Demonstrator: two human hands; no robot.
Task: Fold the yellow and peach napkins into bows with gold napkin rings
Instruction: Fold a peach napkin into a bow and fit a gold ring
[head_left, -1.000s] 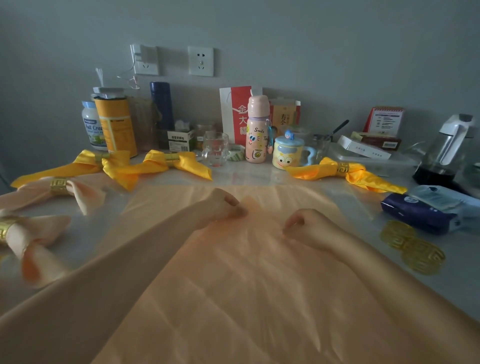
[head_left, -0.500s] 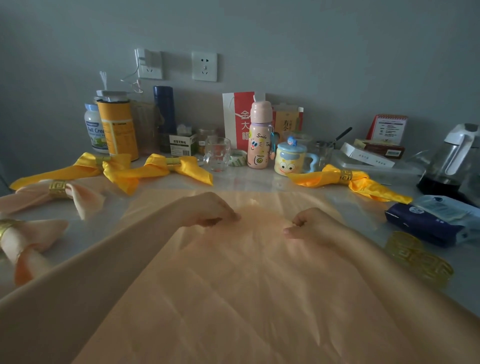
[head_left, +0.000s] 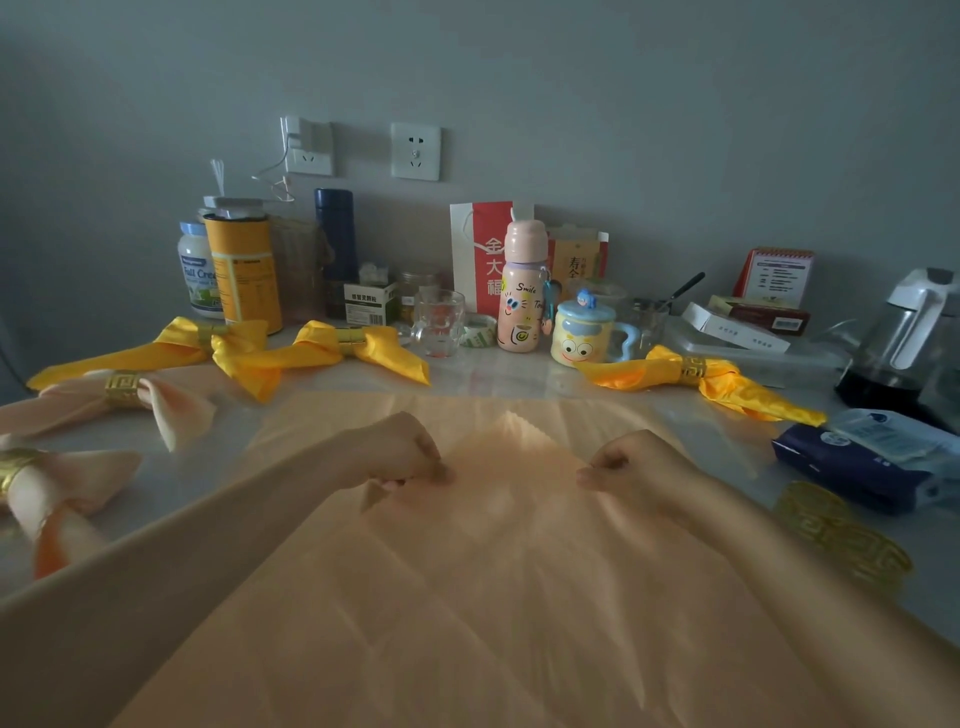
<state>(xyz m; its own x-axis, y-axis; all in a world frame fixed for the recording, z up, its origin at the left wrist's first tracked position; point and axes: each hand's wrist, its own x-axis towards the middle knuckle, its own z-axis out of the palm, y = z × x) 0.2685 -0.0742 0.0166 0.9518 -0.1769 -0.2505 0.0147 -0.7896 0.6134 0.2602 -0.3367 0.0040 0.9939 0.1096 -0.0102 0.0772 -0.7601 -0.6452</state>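
Observation:
A large peach napkin (head_left: 467, 582) lies spread flat on the table in front of me. My left hand (head_left: 400, 449) pinches its cloth left of centre, and my right hand (head_left: 631, 462) pinches it right of centre, a raised fold between them. Three yellow bows with gold rings lie at the back: one (head_left: 171, 345) far left, one (head_left: 332, 351) beside it, one (head_left: 696, 376) on the right. Two peach bows (head_left: 124, 397) (head_left: 57, 486) with gold rings lie at the left. Loose gold napkin rings (head_left: 841, 535) sit at the right.
Along the wall stand tins and a jar (head_left: 241, 270), a dark flask (head_left: 335, 234), a glass (head_left: 439, 322), a pink bottle (head_left: 522, 291), a cartoon mug (head_left: 584, 330), boxes (head_left: 737, 327) and a kettle (head_left: 904, 332). A dark blue packet (head_left: 872, 462) lies at the right.
Both hands have pulled back toward me along the napkin, still pinching the cloth, and the fold between them has risen. The view has tilted down a little.

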